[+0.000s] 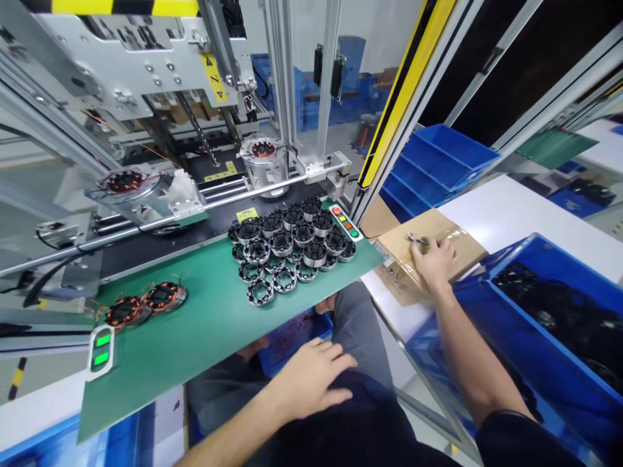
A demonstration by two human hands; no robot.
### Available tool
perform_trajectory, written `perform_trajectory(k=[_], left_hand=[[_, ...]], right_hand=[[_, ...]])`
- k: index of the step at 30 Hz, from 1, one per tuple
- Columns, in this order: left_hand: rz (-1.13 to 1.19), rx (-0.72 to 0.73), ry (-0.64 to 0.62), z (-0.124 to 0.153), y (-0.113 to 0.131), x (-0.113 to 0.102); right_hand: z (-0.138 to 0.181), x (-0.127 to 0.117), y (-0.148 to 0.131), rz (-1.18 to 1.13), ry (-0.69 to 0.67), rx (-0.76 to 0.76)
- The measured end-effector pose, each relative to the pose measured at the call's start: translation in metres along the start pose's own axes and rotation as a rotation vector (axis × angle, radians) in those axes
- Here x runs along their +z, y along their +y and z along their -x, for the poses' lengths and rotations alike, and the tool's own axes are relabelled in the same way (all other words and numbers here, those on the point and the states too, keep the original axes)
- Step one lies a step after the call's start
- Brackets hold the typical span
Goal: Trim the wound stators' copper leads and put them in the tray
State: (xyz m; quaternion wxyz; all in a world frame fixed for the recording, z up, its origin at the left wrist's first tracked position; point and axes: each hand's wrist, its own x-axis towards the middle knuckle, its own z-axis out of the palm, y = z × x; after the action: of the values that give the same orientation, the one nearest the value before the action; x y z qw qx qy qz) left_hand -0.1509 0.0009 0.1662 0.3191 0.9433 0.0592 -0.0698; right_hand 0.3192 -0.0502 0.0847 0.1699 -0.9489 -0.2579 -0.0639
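My right hand (435, 263) is over the cardboard box (457, 230) at the right, fingers curled around a small pair of cutting pliers (417, 239). Their metal jaws point left, and the handles are mostly hidden by the hand. My left hand (314, 377) hovers above my lap, holding nothing, with its fingers loosely apart. On the green worktop (204, 337) stands a stacked group of black and silver stator cores (281, 243). Two stators wound with copper wire (163, 296) lie at its left, loose wire ends sticking out.
A winding machine holds stators on two fixtures (265, 162) behind the worktop. Button panels sit at the worktop's right (345, 222) and left (101, 351). A blue bin (540, 250) of dark parts stands at the right, with stacked blue trays (438, 162) behind the box.
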Motion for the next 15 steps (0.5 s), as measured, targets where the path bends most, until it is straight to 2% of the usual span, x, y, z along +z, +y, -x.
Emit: perform_trajectory(k=[3, 4, 6, 9, 11, 12, 13, 15], left_hand=[[-0.268, -0.088, -0.450, -0.058, -0.020, 0.000], [-0.305, -0.101, -0.509, -0.074, -0.027, 0.002], [-0.335, -0.092, -0.553, -0.100, -0.038, 0.007], [-0.305, -0.045, -0.529, -0.122, -0.051, 0.014], [-0.265, -0.022, -0.528, -0.128, -0.057, 0.020], [-0.245, -0.018, -0.529, -0.129, -0.060, 0.023], [-0.226, -0.018, -0.529, -0.130, -0.062, 0.027], [-0.197, -0.031, -0.516, -0.132, -0.066, 0.035]], right_hand=[[0.008, -0.007, 0.001, 0.010, -0.035, 0.040], [0.010, -0.010, 0.002, 0.013, -0.057, 0.056], [0.014, -0.018, 0.004, 0.026, -0.095, 0.085], [0.014, -0.040, 0.003, 0.045, -0.143, 0.059], [0.009, -0.068, -0.011, 0.008, -0.197, -0.103], [0.005, -0.087, -0.026, -0.032, -0.230, -0.256], [-0.001, -0.107, -0.048, -0.075, -0.286, -0.445], [-0.017, -0.149, -0.111, -0.051, -0.382, -0.743]])
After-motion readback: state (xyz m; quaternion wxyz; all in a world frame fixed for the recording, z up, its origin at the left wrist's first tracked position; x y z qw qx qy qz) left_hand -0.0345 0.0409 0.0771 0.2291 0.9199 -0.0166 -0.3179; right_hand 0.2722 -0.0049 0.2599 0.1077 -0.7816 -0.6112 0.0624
